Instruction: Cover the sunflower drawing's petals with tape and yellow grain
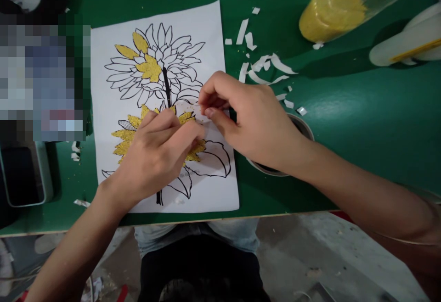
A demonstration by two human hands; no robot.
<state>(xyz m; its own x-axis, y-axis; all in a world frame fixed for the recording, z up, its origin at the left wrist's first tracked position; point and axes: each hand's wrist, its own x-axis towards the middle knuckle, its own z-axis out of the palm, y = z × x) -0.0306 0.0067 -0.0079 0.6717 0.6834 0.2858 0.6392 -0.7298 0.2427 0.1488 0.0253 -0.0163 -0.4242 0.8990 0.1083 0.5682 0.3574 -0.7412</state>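
Observation:
A white sheet with a black-outlined flower drawing (186, 70) lies on the green table. Some petals of the upper flower and many of the lower one are covered in grainy yellow. My left hand (158, 150) rests over the lower flower with its fingers bent and close together; the fingertips and anything under them are hidden. To its right, my right hand (241, 111) is held above the sheet's right side, thumb and fingertips pinched. Whatever is in that pinch is too small to make out. Beneath the right wrist, a round dark container (305, 125) is partly covered.
Torn white paper strips (263, 63) are scattered right of the sheet. At the upper right lies a clear bottle with yellow grains (332, 10), beside a whitish bottle (403, 47). A phone (25, 169) sits at the left, below a blurred-out patch. The table's front edge runs below the sheet.

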